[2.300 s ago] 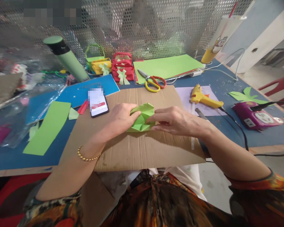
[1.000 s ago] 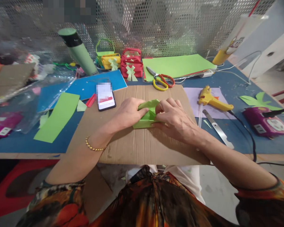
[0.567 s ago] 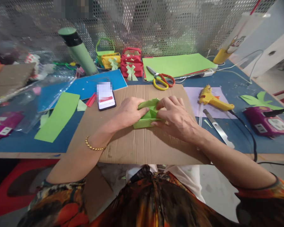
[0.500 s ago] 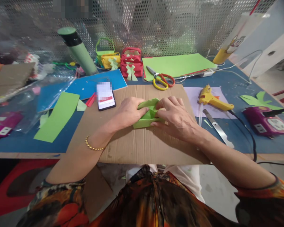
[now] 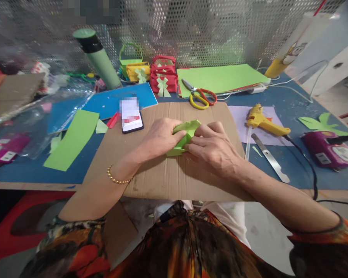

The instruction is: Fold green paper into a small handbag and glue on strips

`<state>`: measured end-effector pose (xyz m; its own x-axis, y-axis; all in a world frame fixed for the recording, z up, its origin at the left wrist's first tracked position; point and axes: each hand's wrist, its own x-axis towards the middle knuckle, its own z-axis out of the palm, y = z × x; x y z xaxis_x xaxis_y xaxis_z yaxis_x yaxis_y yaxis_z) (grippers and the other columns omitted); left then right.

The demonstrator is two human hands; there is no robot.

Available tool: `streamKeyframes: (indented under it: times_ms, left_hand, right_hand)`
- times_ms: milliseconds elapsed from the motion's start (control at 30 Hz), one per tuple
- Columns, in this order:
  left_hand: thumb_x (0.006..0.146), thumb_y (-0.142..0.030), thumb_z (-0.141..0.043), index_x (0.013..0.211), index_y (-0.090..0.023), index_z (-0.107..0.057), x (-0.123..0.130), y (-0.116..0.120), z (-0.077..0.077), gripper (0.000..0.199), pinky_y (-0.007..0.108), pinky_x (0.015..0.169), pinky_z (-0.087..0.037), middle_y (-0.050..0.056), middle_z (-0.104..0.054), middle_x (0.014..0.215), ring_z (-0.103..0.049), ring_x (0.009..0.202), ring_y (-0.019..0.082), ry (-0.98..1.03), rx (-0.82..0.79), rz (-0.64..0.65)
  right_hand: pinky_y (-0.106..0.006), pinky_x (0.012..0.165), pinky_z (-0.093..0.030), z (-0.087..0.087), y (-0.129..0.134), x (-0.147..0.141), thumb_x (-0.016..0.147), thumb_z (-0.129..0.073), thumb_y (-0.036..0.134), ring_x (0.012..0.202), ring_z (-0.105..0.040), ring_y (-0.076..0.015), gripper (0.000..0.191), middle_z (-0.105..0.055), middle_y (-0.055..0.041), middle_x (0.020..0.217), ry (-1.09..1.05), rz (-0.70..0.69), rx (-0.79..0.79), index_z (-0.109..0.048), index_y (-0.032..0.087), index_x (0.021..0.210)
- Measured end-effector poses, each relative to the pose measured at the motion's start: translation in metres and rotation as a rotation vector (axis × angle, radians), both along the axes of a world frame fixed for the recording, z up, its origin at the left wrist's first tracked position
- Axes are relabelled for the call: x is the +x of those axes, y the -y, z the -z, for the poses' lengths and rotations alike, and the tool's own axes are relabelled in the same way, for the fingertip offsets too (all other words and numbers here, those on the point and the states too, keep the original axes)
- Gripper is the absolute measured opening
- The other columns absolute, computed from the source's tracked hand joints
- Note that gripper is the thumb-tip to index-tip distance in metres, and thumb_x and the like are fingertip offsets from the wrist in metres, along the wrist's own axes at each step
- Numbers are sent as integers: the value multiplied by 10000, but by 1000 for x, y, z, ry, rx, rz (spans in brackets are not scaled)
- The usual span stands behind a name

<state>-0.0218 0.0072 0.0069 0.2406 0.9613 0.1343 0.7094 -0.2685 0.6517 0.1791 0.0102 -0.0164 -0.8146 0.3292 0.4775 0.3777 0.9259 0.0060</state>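
Note:
Over the cardboard sheet (image 5: 150, 181), both hands hold a small folded green paper box (image 5: 182, 150). My left hand (image 5: 162, 136) grips its left side, the thumb reaching over the rim into the inside. My right hand (image 5: 214, 144) is closed on the right side, its bent fingers pressing at the near right corner and wall. The fingers cover the right end of the box. Behind the hands lie scissors (image 5: 199, 101) with one yellow and one orange handle, blades pointing to the far left.
A yellow glue gun (image 5: 261, 120) rests on lilac paper (image 5: 234, 116), beside a metal blade (image 5: 271, 160). Left are a phone (image 5: 132, 125) and a green paper strip (image 5: 72, 141). Behind stand small red paper bags (image 5: 163, 71), a green bottle (image 5: 100, 61) and green sheets (image 5: 223, 77).
My right hand's fingers have shifted left and inward over the near wall, covering more of the box. My left hand keeps its grip. The view has shifted slightly.

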Motion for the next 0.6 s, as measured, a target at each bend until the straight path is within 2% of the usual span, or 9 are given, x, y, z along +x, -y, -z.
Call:
streamKeyframes:
  times_ms: [133,333,500,600]
  left_hand:
    - [873,-217,-595,602,-202,-418,-1,2,0,324,289,529,-225,-29,-473,601,-405,581,112,28,-13,26]
    - [898,-220,-624,603,-200,-434,2,6,1,351,292,535,-248,-34,-506,598,-446,579,112,29,26,68]
    - [929,-166,-621,628,-202,-437,1,6,0,355,306,566,-274,-31,-509,615,-442,591,120,-78,323,-80]
    - [974,-150,-593,693,-189,-544,0,9,0,288,305,614,-347,0,-585,687,-516,648,141,-171,463,-31]
  right_hand:
    - [-387,767,-252,1,0,0,1085,-525,164,794,-459,-181,402,-550,10,641,-63,-16,29,-526,204,685]
    - [-392,795,-288,1,1,2,1062,-509,99,813,-495,-179,390,-535,10,624,-59,-12,112,-534,206,688]
    - [-412,795,-283,3,3,8,1038,-528,64,869,-533,-198,281,-625,-1,705,-27,19,270,-642,205,823]
    - [-408,765,-260,8,2,8,1011,-534,34,865,-515,-206,270,-639,-17,730,-25,65,316,-652,195,830]
